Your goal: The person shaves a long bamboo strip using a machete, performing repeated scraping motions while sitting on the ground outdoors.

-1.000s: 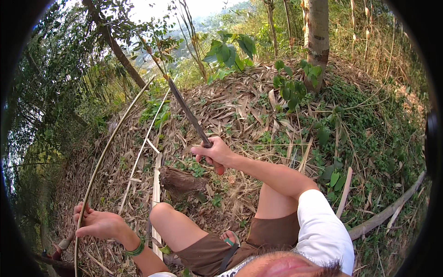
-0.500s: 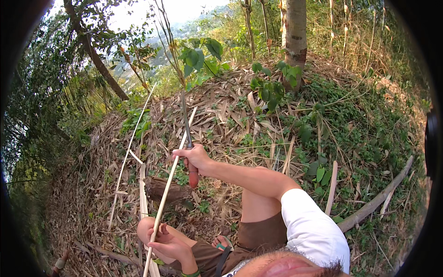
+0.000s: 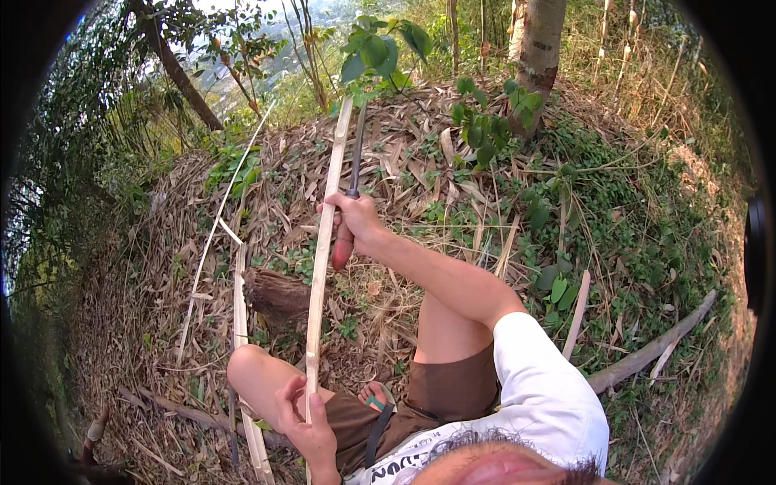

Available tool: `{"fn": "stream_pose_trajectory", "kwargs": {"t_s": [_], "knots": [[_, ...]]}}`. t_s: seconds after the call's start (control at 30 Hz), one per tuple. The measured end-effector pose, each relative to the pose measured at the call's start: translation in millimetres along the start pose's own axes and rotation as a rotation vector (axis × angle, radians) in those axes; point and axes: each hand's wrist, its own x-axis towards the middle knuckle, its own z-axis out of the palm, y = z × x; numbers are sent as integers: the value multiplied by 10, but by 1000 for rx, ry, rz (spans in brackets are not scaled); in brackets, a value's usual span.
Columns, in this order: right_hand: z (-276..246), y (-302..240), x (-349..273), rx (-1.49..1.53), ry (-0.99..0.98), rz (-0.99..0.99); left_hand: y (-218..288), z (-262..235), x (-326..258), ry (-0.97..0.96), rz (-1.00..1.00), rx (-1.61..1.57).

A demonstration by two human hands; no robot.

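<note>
A long pale split-bamboo strip (image 3: pixel 318 283) runs nearly upright in front of me, its broad face showing. My right hand (image 3: pixel 360 220) grips a long knife by its reddish-brown handle (image 3: pixel 343 249), with the thumb side against the strip. The narrow dark blade (image 3: pixel 357 153) points away, beside the strip's far part. Lower down, my left hand (image 3: pixel 307 427) is loosely curled about the strip's near part, thumb on one side and fingers on the other. How firmly it grips cannot be made out.
A short log (image 3: pixel 279 296) lies just left of the strip. Another split bamboo length (image 3: pixel 240 311) and a thin pale strip (image 3: pixel 212 234) lie farther left. Dry leaves cover the slope. A tree trunk (image 3: pixel 537 61) stands beyond; a thick branch (image 3: pixel 655 347) lies at right.
The bamboo strip has turned its broad face up and swung more upright. My right hand has moved away and slightly right with the knife; my left hand has shifted right, its fingers looser.
</note>
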Motion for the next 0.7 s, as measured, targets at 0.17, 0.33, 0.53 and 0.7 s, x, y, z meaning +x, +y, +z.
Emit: {"fn": "stream_pose_trajectory", "kwargs": {"t_s": [0.17,0.33,0.53,0.7], "knots": [[-63,-127,-24,64,31,-21,-164,-335,68,-129,35,468],[-26,-188,-58,97,9,38,-313,-343,-9,-395,0,488],[-63,-156,-5,57,-48,22,-324,-322,336,-613,-175,475],[-247,-27,231,-46,-90,-16,-581,-411,504,-729,-342,230]]}}
